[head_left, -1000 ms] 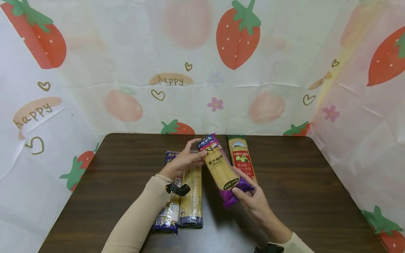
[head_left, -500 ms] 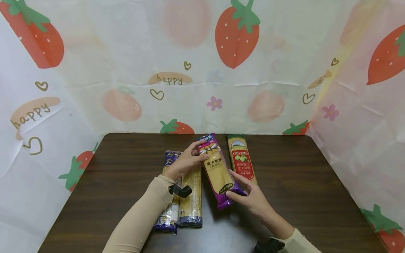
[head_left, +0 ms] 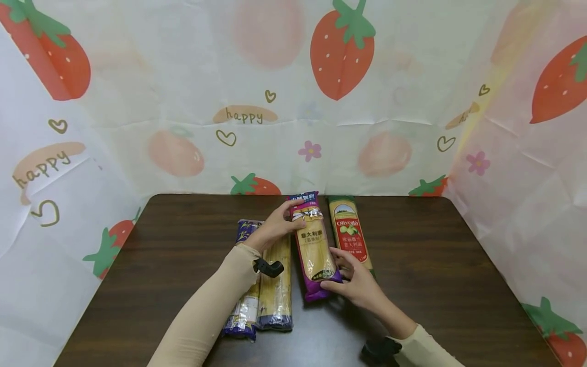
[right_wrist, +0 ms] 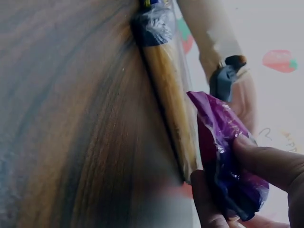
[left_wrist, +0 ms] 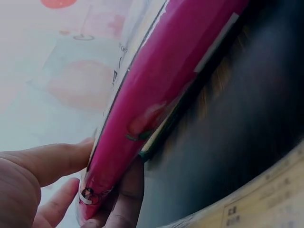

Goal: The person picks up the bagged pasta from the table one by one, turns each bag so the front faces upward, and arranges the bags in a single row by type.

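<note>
Both hands hold a purple-ended packet of spaghetti [head_left: 314,250] between them. My left hand [head_left: 277,224] grips its far end, thumb across the printed front and fingers beneath, as the left wrist view shows along the packet's magenta side [left_wrist: 142,109]. At the near end, my right hand [head_left: 355,280] pinches the crumpled purple wrapper [right_wrist: 228,152] between thumb and fingers. The packet is tilted, front up, above the table between other packets. To its right lies a spaghetti packet with a red label [head_left: 350,234], partly behind the right hand's fingers.
Two blue-ended spaghetti packets lie side by side on the left, the clear-fronted one [head_left: 276,285] nearer the middle and the other [head_left: 243,316] partly under the left forearm. The dark wooden table [head_left: 435,275] ends at a strawberry-printed sheet [head_left: 275,61].
The held packet has swung straighter, its near end moving left and down toward the table. The right hand moved left with it; the left hand shifted slightly right. The other packets stayed put.
</note>
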Motion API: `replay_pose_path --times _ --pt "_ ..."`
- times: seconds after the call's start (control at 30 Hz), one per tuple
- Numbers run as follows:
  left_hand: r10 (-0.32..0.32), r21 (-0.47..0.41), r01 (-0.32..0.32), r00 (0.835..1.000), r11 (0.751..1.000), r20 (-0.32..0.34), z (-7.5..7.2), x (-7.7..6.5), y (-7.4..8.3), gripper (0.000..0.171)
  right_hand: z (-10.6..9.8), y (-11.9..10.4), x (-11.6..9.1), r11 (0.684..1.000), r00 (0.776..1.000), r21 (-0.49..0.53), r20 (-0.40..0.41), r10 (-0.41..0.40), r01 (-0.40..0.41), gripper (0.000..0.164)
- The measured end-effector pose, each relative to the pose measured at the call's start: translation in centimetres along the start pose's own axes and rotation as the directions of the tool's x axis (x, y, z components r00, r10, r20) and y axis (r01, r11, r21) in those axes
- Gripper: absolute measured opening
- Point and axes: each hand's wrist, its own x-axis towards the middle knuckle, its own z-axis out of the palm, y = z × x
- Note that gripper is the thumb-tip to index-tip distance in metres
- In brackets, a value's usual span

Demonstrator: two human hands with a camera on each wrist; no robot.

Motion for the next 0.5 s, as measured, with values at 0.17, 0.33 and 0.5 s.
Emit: replay_pose_path --times 0.17,0.33,0.5 --pt "-0.017 0.106 0.016 1.000 0.994 0.002 0.2 1.0 -0.2 0.071 0.3 0.2 0.7 0.998 0.999 -0.057 -0.022 0.039 -0.040 0.085" --pt "-0.018 0.230 0.016 1.000 0.973 0.007 0.2 1.9 -0.6 0.069 0.5 0.5 1.1 0.997 0.999 -0.067 -0.005 0.048 -0.049 0.085" --pt "-0.019 0.274 0.011 0.999 0.962 0.026 0.1 2.3 -1.1 0.069 0.5 0.8 1.4 0.997 0.999 -0.068 0.006 0.046 -0.046 0.084"
